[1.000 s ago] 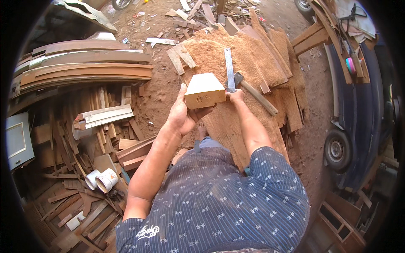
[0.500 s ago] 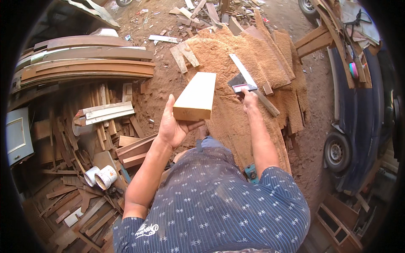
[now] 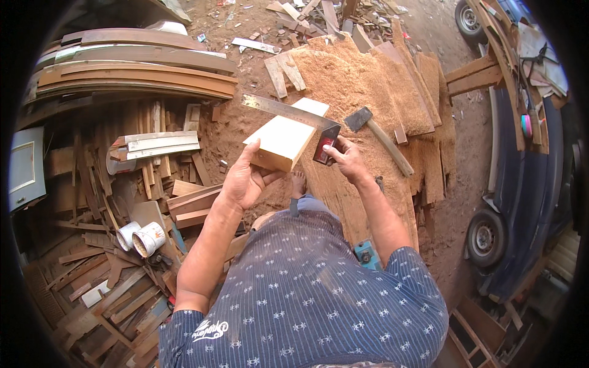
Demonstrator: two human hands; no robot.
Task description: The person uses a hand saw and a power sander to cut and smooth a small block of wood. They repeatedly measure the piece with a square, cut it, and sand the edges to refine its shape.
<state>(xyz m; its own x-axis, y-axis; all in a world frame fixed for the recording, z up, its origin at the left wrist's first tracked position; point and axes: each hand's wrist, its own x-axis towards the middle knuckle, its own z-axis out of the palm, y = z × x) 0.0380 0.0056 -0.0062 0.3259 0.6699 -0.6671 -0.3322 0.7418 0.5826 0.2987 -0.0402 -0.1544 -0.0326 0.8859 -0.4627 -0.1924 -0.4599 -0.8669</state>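
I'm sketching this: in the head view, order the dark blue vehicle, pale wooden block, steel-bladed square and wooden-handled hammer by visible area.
Dark blue vehicle
Pale wooden block
Steel-bladed square, wooden-handled hammer: unsure; held square is nearer.

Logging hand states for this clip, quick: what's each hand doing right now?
Left hand: holding the wood block, fingers underneath.
Right hand: closed on the square by its handle end.
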